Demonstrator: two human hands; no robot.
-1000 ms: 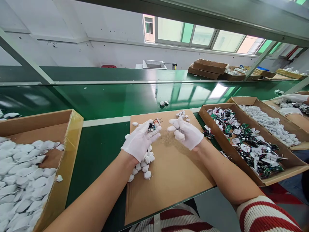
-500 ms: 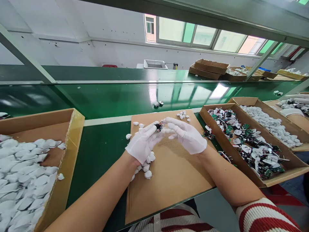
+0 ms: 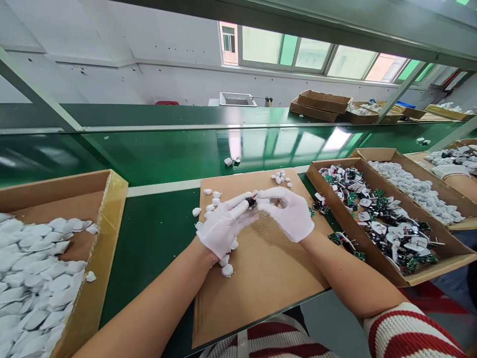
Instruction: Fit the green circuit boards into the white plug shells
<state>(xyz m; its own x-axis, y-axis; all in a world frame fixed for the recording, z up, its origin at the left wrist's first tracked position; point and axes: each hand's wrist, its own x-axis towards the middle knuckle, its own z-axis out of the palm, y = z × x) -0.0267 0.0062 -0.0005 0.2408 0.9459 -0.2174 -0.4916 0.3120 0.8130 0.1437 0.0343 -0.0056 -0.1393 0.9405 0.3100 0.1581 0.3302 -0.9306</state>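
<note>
My left hand (image 3: 226, 224), in a white glove, is closed on a small dark circuit board with wires (image 3: 251, 201), held between thumb and fingers. Close against it, my right hand (image 3: 286, 211), also gloved, pinches at the wired side of the board; its fingertips cover most of what they grip. Both hands hover over a brown cardboard sheet (image 3: 261, 298). Small white rounded pieces (image 3: 227, 270) lie under and beside my left wrist. A smaller group of white pieces (image 3: 280, 177) sits at the sheet's far edge.
At left stands a cardboard box (image 3: 117, 199) of white padded pieces. To the right, a box (image 3: 421, 281) holds wired circuit boards, with loose boards (image 3: 346, 241) beside it. Beyond is another box of white pieces (image 3: 417, 191). A co-worker's arm (image 3: 460, 179) shows at far right. Two bits (image 3: 231, 161) lie on the green belt.
My hands have shifted slightly right and down with the board. My right hand's fingers have curled from stretched out into a pinch against it. The bits on the belt have moved left.
</note>
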